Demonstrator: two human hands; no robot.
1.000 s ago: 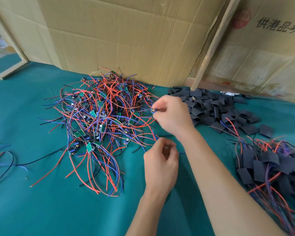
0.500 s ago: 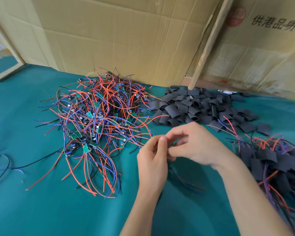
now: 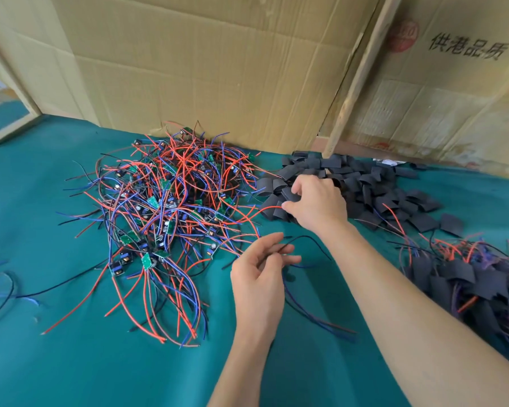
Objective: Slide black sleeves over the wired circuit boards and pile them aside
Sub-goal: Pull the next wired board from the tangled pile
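— Reaching into the loose black sleeves (image 3: 362,186), the right hand (image 3: 315,204) pinched one at the heap's near-left edge.
— And the board?
— Its wires (image 3: 303,239) were gripped in the left hand (image 3: 259,274), nearer the person than that heap; the board itself was hidden. The sleeved pile (image 3: 467,277) lay right.

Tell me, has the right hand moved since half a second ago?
Yes. The right hand has gone away from the left hand, toward the cardboard wall, and now reaches into the pile of loose black sleeves.
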